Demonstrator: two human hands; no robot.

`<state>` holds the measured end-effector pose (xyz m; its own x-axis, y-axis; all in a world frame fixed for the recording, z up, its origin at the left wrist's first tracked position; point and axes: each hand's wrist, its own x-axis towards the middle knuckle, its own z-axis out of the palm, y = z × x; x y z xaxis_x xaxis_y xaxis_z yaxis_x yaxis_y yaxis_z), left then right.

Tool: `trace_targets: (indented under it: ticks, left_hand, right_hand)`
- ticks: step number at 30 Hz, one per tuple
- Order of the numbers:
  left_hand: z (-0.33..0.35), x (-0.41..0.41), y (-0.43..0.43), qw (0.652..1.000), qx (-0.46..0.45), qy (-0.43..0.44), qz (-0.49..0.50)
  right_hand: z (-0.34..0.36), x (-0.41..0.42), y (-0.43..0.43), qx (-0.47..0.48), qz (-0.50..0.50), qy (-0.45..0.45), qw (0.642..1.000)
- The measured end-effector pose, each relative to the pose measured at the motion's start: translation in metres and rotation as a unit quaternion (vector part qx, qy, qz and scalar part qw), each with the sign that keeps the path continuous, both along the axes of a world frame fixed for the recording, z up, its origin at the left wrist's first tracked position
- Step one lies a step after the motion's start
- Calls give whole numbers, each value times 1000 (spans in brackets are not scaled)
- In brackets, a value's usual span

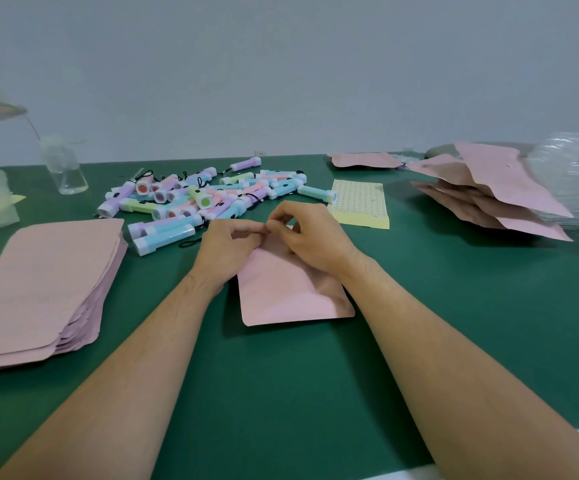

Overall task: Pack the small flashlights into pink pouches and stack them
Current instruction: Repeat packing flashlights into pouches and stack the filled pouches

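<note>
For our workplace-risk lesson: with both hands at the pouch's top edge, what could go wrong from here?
1. The packed pouches on the right lie skewed and fanned out; adding another could make them slide.
2. Loose flashlights lie just beside the left hand; a careless sweep might roll them away.
3. Left hand and right hand pinch the pink pouch at its top edge; it looks flat, so it might get closed empty.

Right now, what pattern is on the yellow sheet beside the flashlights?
Rows of small dots on the yellow sheet, head view.
</note>
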<state>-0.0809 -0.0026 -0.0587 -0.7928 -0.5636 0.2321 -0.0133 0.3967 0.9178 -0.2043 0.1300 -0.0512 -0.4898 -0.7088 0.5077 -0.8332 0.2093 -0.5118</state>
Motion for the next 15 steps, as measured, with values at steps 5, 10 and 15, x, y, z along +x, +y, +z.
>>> trace_targets:
  ticks: [5,10,15]
  left_hand:
    - [0,-1,-1,1000,-24,2,0]
    - [0,-1,-1,1000,-29,-1,5]
    - [0,-2,-2,1000,-27,-7,10]
  right_hand:
    - [2,2,0,0,-3,8,1000]
    - [3,4,1,-11,-4,16,1000]
    - [3,3,2,-5,6,-6,1000]
